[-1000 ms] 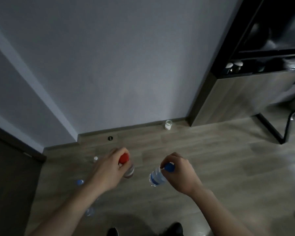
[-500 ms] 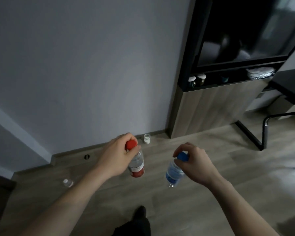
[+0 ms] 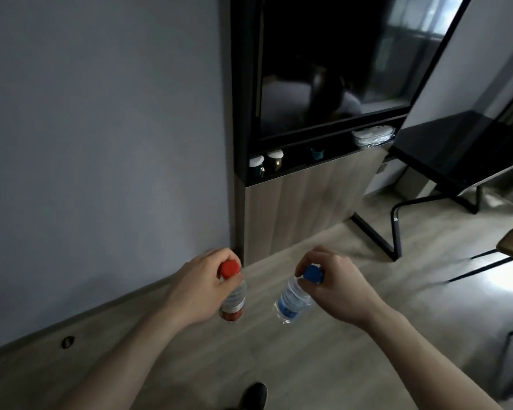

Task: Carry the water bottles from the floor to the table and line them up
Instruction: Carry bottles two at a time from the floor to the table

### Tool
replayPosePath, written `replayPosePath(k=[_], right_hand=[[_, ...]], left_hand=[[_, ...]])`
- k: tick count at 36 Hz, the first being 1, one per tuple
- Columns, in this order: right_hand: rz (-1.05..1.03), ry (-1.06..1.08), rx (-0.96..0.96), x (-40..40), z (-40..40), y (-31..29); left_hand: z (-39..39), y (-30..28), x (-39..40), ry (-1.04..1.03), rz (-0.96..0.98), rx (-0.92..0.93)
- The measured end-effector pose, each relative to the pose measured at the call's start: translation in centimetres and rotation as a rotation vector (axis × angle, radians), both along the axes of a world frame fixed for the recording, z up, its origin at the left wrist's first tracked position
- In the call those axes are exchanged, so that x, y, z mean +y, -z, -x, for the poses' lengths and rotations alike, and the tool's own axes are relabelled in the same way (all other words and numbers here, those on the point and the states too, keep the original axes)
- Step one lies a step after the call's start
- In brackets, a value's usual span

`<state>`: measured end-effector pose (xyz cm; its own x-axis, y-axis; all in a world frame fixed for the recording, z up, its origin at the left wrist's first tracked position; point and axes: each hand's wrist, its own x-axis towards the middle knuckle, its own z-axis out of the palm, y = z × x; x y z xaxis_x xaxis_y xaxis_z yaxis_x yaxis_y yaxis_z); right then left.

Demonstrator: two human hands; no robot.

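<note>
Head view: fingers (image 3: 234, 281) pinch both bottles' necks (caps up), red-capped bottle (image 3: 233, 300) upright, blue-capped bottle (image 3: 292, 301) tilted.

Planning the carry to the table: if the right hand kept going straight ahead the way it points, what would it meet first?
Probably the wooden cabinet front beyond the right hand, which holds the blue-capped bottle. The floor between looks free, though depth is hard to judge. The table lies off to the right.

Grey wall (image 3: 101, 143), wood floor (image 3: 353, 365), dark cabinet (image 3: 293, 208).
</note>
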<state>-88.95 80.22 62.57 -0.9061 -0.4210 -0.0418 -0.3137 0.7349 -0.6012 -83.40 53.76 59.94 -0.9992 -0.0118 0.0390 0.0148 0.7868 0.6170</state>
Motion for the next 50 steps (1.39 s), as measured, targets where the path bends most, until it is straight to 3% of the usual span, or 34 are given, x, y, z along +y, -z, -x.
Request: replayPosePath(k=[9, 15, 29, 38, 50], right_hand=[[0.032, 0.117, 0.035, 9.2, 9.0, -1.1], [0.093, 0.184, 0.031, 18.5, 15.5, -1.1], [-0.043, 0.135, 0.034, 39.9, 27.3, -2.0], [-0.007, 0.141, -0.017, 49.2, 35.7, -1.2], [-0.027, 0.156, -0.024, 58.6, 52.3, 0.1]], left_hand=[[13.6, -1.8, 9.8, 0.144, 0.038, 0.058], [21.5, -3.1, 19.0, 0.177, -0.038, 0.095], [30.3, -3.7, 39.8, 0.051, -0.099, 0.099], [37.8, -3.5, 47.8, 0.032, -0.148, -0.003], [56.3, -0.8, 56.8, 0.053, -0.159, -0.02]])
